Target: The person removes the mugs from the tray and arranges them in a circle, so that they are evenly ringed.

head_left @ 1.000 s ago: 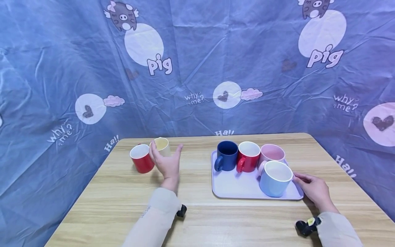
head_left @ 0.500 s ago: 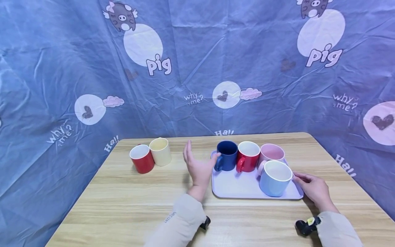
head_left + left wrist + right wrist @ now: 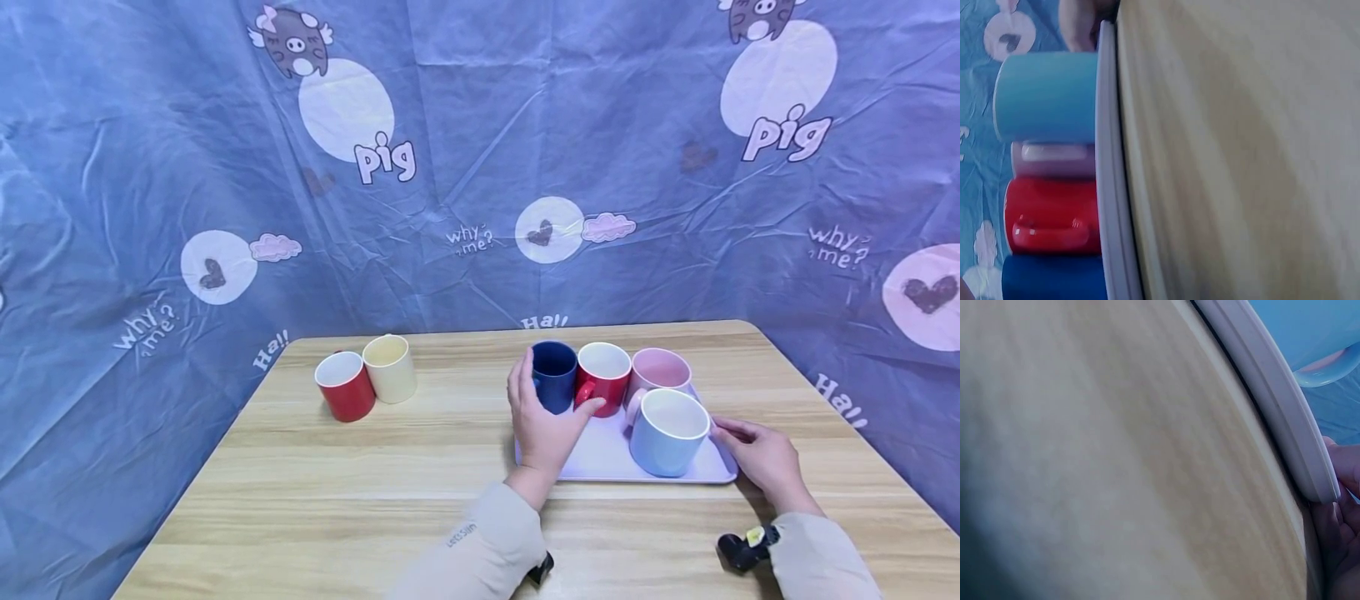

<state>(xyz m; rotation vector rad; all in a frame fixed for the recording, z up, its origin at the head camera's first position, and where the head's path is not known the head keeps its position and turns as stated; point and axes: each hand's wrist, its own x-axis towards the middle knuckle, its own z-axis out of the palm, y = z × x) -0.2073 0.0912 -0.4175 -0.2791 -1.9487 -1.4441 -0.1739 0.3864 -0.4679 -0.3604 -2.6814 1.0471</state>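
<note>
A pale lilac tray [image 3: 600, 454] carries a navy mug [image 3: 557, 379], a red mug [image 3: 606, 385], a pink mug [image 3: 660, 367] and a light blue mug [image 3: 667, 437]. My left hand [image 3: 546, 425] spreads in front of the navy mug, fingers along its left side and thumb before the red mug's handle. Whether it touches either mug cannot be told. My right hand [image 3: 765, 465] is at the tray's right edge beside the light blue mug. In the right wrist view, its thumb and fingers [image 3: 1347, 469] pinch the tray's rim at the corner.
Another red mug [image 3: 345, 386] and a cream mug [image 3: 392, 371] stand together at the back left of the wooden table [image 3: 315, 492]. A blue printed cloth [image 3: 450, 283] hangs behind and along both sides of the table.
My left hand has moved right, from the cream mug across the table to the navy mug on the tray. My right hand and the mugs have stayed in place.
</note>
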